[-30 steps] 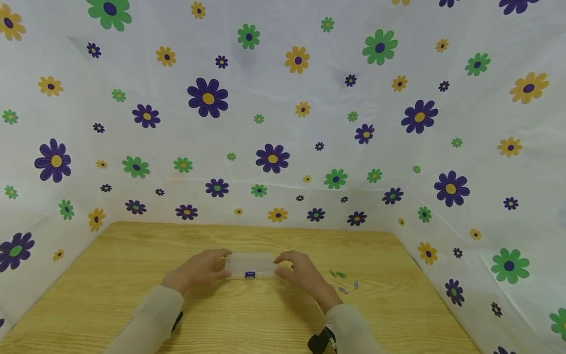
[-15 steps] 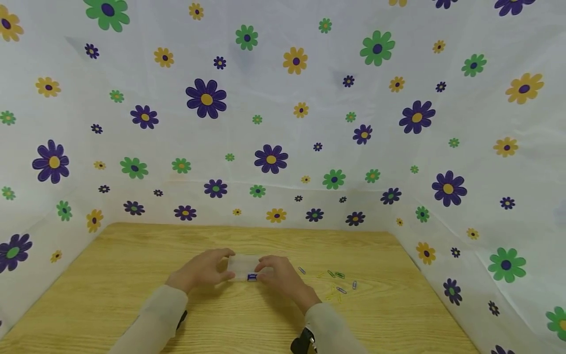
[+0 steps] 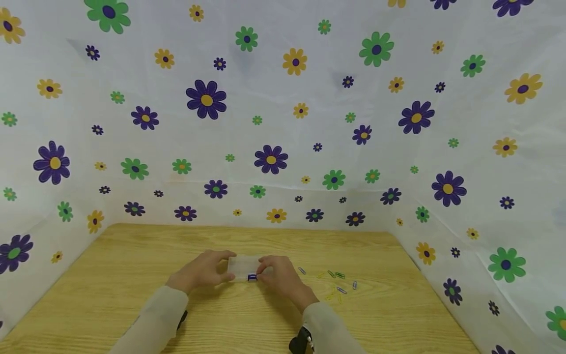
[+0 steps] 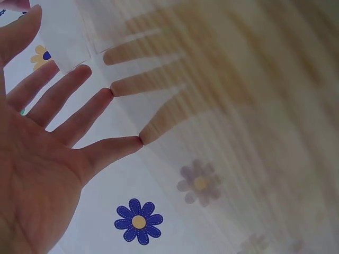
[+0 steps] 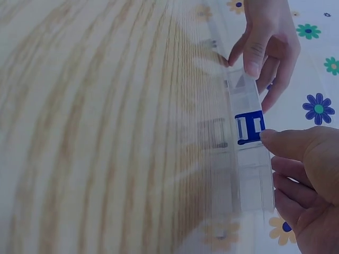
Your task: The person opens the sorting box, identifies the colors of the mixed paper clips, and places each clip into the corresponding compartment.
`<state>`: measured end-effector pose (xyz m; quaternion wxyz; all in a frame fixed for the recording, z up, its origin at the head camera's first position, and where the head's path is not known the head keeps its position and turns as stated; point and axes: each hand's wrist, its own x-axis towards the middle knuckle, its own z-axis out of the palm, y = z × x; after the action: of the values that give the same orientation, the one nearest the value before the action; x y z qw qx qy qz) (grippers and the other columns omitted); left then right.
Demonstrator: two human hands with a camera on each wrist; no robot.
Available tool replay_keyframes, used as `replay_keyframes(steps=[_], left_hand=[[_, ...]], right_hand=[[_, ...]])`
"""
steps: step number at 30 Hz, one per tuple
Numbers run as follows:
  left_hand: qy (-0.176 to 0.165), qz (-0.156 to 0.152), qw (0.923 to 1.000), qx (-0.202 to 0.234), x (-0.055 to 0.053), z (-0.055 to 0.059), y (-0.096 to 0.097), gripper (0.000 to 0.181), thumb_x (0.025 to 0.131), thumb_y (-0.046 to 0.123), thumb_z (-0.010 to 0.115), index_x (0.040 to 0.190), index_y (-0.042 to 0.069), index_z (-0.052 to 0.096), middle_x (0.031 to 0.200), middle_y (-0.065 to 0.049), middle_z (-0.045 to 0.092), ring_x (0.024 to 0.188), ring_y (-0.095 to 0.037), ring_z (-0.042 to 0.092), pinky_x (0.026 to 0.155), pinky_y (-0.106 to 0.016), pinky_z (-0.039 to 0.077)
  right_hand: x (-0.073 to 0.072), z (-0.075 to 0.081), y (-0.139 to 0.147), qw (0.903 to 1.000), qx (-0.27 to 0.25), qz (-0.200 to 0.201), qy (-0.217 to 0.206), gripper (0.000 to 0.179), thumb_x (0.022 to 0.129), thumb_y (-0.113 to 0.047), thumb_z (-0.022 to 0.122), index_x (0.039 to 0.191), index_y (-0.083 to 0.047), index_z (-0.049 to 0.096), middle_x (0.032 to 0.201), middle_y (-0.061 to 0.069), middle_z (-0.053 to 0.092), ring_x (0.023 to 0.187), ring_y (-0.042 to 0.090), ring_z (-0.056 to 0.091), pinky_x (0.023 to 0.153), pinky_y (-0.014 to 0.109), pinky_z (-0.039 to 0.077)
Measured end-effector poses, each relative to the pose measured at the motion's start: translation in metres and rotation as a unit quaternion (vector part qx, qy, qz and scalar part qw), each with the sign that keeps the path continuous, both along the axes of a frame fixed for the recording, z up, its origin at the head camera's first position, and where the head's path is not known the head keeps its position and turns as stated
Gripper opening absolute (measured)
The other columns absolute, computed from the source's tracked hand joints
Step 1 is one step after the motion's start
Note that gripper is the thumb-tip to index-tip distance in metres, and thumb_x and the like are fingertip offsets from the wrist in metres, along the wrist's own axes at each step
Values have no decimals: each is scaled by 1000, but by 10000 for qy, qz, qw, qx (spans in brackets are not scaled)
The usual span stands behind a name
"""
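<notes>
A clear plastic box with a blue latch on its front side lies on the table, lid down. My left hand holds its left end, thumb at the front corner and fingers at the back. Those fingers stretch long in the left wrist view, their tips meeting the glossy tabletop beside the box. My right hand holds the right part. In the right wrist view its thumb presses the edge of the latch, while the other fingers sit behind the box.
Right of the box lie several paper clips: purple ones, green ones and yellow ones. A white cloth printed with flowers walls the wooden table at the back and sides.
My right hand has shifted left from the box's right end to the latch, uncovering more paper clips. The left hand stays at the left end.
</notes>
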<state>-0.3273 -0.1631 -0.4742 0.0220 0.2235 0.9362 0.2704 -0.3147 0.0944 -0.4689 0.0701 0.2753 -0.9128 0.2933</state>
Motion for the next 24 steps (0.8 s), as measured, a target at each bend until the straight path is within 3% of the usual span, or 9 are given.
replay_keyframes(steps=[7, 24], left_hand=[[158, -27, 9999, -63, 1, -2, 0, 62, 91, 41, 78, 141, 10, 60, 130, -15, 70, 126, -38, 62, 112, -62, 44], [66, 179, 9997, -126, 2, 0, 1, 60, 91, 40, 78, 142, 14, 60, 131, -11, 71, 128, -38, 59, 112, -61, 43]], right_hand=[[-1, -3, -4, 9995, 128, -227, 196, 5, 88, -12, 81, 83, -11, 83, 119, 8, 78, 117, 28, 72, 106, 49, 54], [1, -1, -12, 9958, 528, -391, 645, 7, 86, -14, 84, 79, -15, 83, 114, 4, 80, 111, 23, 75, 99, 43, 58]])
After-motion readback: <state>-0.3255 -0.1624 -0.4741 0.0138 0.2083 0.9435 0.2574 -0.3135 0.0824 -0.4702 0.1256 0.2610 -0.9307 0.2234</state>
